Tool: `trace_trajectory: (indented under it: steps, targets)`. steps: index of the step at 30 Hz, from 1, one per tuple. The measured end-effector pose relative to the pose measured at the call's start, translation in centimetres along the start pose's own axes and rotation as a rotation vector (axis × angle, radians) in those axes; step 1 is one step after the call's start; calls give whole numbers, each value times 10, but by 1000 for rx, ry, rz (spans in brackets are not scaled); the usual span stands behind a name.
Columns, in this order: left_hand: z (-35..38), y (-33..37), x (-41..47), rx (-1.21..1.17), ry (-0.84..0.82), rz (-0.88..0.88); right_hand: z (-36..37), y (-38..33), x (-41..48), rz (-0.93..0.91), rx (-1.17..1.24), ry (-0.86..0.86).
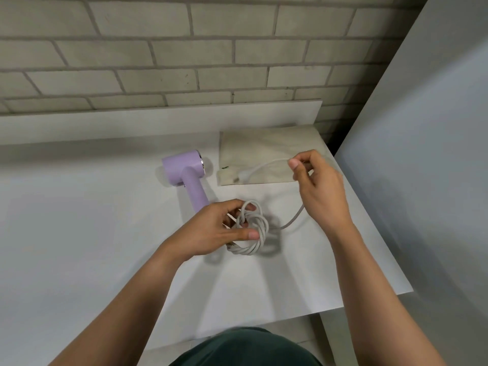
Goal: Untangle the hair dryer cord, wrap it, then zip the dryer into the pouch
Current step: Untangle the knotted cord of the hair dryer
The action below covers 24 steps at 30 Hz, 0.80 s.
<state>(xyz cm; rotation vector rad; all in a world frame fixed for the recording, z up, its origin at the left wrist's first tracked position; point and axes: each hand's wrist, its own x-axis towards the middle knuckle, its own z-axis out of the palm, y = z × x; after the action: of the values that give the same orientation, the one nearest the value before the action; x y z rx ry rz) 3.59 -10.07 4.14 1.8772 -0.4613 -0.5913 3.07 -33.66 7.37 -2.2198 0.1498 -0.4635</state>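
A lilac hair dryer (184, 170) lies on its side on the white table (79, 212), handle pointing toward the person. Just right of it, the left hand (211, 229) grips a twisted bundle of the grey cord (250, 250), with its fingers curled through the loops. From there a loose strand runs up to the right hand (318, 190), which pinches it between thumb and forefinger. The plug (241, 178) rests on top of the flat beige pouch (264, 143), not inside it. I cannot tell whether its zip is undone.
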Motion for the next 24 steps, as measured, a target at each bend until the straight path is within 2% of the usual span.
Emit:
trace_trajectory:
  steps: [4,11,15,21,23,24]
  targets:
    - [-2,-7,-1,26,109,7,-8,7,2,31,-56,14]
    - [-7,-1,-8,-15,37,43,0,56,-2,268,-39,-295]
    - [-6,2,-11,-38,56,19,20,81,-13,349,-149,-439]
    - [-1,1,-10,6,220,28,49,92,-33,297,-505,-362]
    - [-1,2,-10,11,275,33,47,76,-38,191,-485,-274]
    - [-1,2,-11,16,303,29,44,64,-39,113,-393,-226]
